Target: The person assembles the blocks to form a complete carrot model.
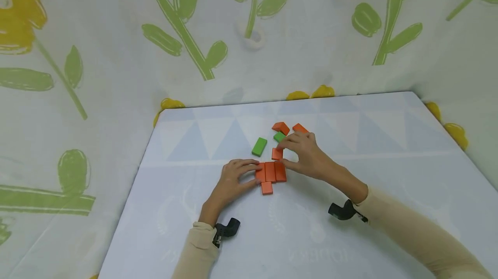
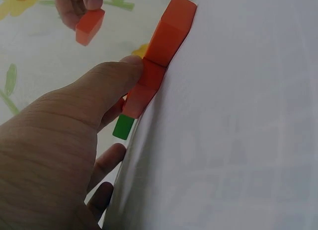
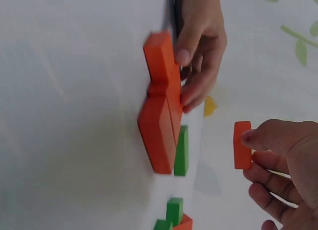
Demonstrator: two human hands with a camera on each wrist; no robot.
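Three orange blocks [image 1: 270, 171] lie side by side on the table, with a smaller orange block [image 1: 266, 188] against their near side. My left hand [image 1: 235, 179] holds the leftmost of the three, thumb at its near end and fingers at its far end. Between thumb and fingertips, my right hand [image 1: 305, 153] pinches another small orange block [image 3: 242, 145]. This block is raised off the table, just beyond the group in the head view. In the left wrist view, the left thumb touches the orange blocks [image 2: 144, 91], and the other fingers are partly hidden behind them.
A green block [image 1: 259, 146] lies just beyond the group. Farther back are a second green block [image 1: 279, 136], an orange wedge-shaped block [image 1: 281, 127] and one more orange block [image 1: 299, 127], partly behind the right hand. A flower-patterned curtain [image 1: 295, 54] hangs behind the table [image 1: 186, 175].
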